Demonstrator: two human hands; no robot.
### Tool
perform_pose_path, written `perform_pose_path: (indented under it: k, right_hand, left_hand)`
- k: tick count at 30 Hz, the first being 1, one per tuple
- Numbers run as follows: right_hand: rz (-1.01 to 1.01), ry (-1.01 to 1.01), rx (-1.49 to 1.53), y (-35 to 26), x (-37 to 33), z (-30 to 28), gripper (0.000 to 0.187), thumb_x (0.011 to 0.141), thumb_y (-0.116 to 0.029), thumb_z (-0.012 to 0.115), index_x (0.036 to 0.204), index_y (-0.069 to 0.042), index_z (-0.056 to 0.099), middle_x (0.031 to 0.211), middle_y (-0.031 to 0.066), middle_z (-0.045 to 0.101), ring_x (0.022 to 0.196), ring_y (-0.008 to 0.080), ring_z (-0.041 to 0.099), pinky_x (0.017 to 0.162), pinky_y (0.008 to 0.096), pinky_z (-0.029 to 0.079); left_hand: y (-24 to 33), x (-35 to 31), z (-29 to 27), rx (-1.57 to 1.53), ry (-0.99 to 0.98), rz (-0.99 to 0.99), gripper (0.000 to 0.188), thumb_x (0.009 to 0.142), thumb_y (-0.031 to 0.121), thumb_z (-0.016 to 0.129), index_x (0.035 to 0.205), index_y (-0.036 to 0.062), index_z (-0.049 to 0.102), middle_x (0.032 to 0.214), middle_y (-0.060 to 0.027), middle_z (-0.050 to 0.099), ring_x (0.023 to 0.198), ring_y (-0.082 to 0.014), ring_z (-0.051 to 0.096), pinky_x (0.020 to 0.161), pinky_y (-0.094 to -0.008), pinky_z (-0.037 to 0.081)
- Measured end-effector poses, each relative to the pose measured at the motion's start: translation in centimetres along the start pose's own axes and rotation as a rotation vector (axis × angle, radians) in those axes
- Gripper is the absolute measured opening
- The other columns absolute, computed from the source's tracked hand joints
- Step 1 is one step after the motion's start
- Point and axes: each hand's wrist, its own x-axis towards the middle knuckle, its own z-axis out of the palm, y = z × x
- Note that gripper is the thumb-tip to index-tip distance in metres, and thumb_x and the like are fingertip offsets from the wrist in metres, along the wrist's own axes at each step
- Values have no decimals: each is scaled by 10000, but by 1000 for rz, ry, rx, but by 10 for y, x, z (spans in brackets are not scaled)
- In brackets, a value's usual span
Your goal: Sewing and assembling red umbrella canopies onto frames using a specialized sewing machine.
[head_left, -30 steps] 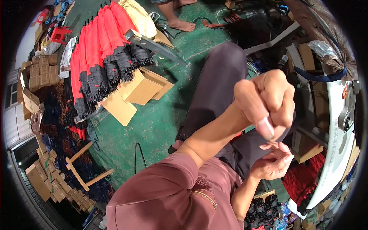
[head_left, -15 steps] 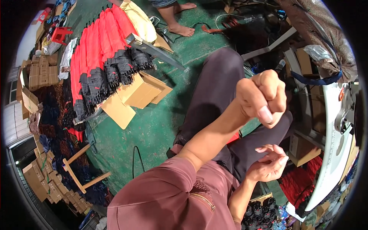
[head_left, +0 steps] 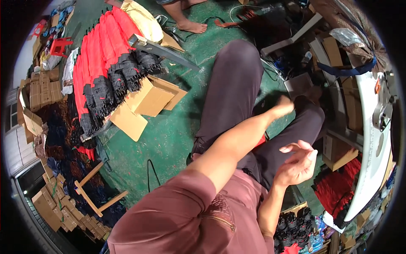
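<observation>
My left hand [head_left: 282,106] reaches out beyond my bent legs, low near the far knee. It is blurred and its fingers are turned away, so any grip is hidden. Nearer to me, my right hand [head_left: 297,166] is held up beside my thigh [head_left: 270,165], palm up. Its fingers are loosely curled and apart, with nothing visible in them. To its right are a white tabletop [head_left: 366,156] with a metal fitting and a heap of red cloth with black ends [head_left: 338,186].
Red and black folded umbrellas [head_left: 103,55] lie in a row at left above an open carton [head_left: 154,99]. A wooden frame [head_left: 89,197] stands lower left, near stacked boxes [head_left: 63,207]. Another person's bare foot [head_left: 192,27] is at the top. Black bundles [head_left: 289,230] sit lower right.
My left hand has dropped from a raised fist close to the camera and moved away toward the far knee. My right hand has risen slightly, its fingers a little more spread.
</observation>
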Motion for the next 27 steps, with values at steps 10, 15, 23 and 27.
perform_pose_path:
  k: [10, 15, 23, 27]
  right_hand:
    - [19, 76, -85, 7, 13, -37, 492, 1150, -301, 420, 1001, 93, 674, 544, 24, 428, 524, 162, 554, 547, 318, 541]
    - [0, 59, -11, 0, 10, -29, 490, 1149, -297, 425, 991, 96, 672, 555, 29, 435, 522, 161, 554, 539, 311, 536]
    - [-16, 77, -61, -2, 7, -42, 490, 1150, -297, 418, 1002, 93, 676, 608, 90, 569, 525, 156, 565, 529, 285, 509]
    - [26, 95, -93, -1, 6, -48, 490, 1151, -301, 413, 1005, 84, 680, 626, 129, 617, 518, 147, 560, 510, 256, 452]
  left_hand:
    - [-89, -32, 11, 1846, -487, -127, 297, 809, 168, 714, 1076, 72, 802, 1180, -144, 769, 1092, -315, 742, 821, -514, 599]
    - [-119, -12, -42, 2257, -352, -140, 146, 820, 169, 670, 916, 122, 770, 864, 2, 732, 737, -224, 696, 539, -433, 506]
    - [-132, -30, -50, 3262, -764, -1075, 295, 899, 286, 500, 614, 214, 465, 531, 77, 346, 397, -119, 301, 384, -295, 245]
    - [-122, -36, -55, 3223, -798, -956, 306, 915, 327, 490, 632, 216, 455, 521, 84, 324, 394, -113, 291, 387, -287, 248]
